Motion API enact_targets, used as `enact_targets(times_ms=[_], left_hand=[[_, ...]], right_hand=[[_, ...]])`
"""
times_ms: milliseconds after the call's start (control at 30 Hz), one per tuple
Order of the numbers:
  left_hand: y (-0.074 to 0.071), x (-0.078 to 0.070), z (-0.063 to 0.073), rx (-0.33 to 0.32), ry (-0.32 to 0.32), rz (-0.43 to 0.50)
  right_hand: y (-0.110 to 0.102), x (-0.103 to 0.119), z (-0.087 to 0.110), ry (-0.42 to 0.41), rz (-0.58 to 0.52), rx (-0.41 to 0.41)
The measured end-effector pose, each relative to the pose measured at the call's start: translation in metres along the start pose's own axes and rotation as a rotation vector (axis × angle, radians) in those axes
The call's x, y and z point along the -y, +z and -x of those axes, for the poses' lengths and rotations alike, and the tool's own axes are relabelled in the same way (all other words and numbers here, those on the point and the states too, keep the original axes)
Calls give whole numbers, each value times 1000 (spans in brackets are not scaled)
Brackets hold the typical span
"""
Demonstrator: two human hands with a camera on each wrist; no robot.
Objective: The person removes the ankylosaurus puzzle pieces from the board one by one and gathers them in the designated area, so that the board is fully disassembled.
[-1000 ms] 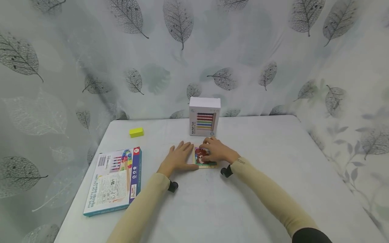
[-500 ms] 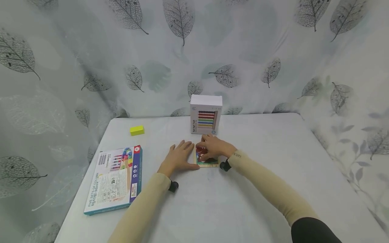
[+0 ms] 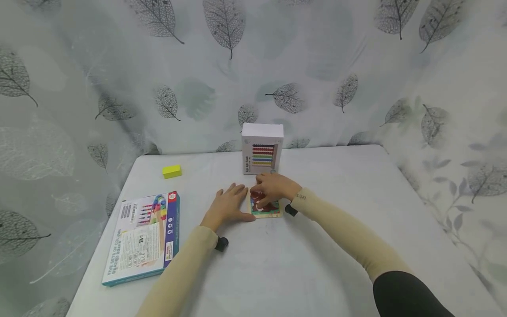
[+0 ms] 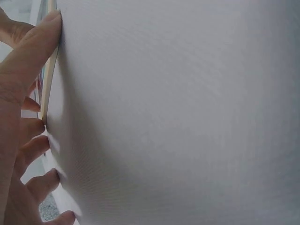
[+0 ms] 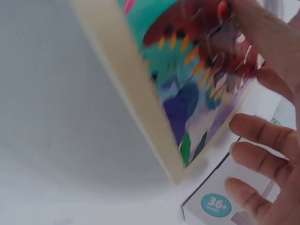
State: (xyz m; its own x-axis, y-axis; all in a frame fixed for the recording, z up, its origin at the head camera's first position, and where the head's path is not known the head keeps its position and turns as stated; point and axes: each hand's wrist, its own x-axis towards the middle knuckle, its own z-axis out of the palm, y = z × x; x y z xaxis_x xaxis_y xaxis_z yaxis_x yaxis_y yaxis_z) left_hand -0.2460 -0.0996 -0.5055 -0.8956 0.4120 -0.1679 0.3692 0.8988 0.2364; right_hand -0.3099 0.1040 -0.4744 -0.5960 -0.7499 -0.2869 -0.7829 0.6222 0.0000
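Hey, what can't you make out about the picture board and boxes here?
- Head view: the right hand hides part of the picture board; fine print on the flat box is too small.
- Left wrist view: the left hand covers much of the picture board.
- Right wrist view: frame edges cut off the picture board and white box.

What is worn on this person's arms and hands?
The left sleeve and right sleeve are long and beige, with small dark characters at the right cuff. A small black device sits at each wrist. A black covering shows higher up the right arm. Left hand and right hand are gloveless.
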Motion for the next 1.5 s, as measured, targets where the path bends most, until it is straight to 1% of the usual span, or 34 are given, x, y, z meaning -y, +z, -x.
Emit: enact_targets(times_ms=[100,300,567,667,767,867,1033,1133,1267,1367,1500], left_hand=[[-1,0,1,-3,-8,25],[-2,-1,2,5,-24,31],[-2,-3,1,8,-31,58],[-1,-3,1,13,-35,56],[-1,-3,0,14,-41,49],[-1,-4,-1,14,-42,52],[-1,-4,-2,6,-34,56],[-2,-4,-2,4,-35,56],[-3,-3,-1,11,-50,50],[-3,-3,-2,14,-49,47],[-2,-3,-3,20,-42,44]], right_hand=[[0,-3,-3,-33,60,-3],[-1,-3,-5,-71,106,-18],[-1,-9,-2,-109,271,-34],[-2,-11,-2,-149,333,-42],[-5,-12,-4,-183,367,-46],[-9,-12,-6,-197,362,-28],[-15,-10,-7,-170,309,24],[-17,-8,-7,-162,301,43],[-17,-6,-9,-176,283,39],[-15,-4,-11,-179,275,25],[-13,-3,-13,-181,298,16]])
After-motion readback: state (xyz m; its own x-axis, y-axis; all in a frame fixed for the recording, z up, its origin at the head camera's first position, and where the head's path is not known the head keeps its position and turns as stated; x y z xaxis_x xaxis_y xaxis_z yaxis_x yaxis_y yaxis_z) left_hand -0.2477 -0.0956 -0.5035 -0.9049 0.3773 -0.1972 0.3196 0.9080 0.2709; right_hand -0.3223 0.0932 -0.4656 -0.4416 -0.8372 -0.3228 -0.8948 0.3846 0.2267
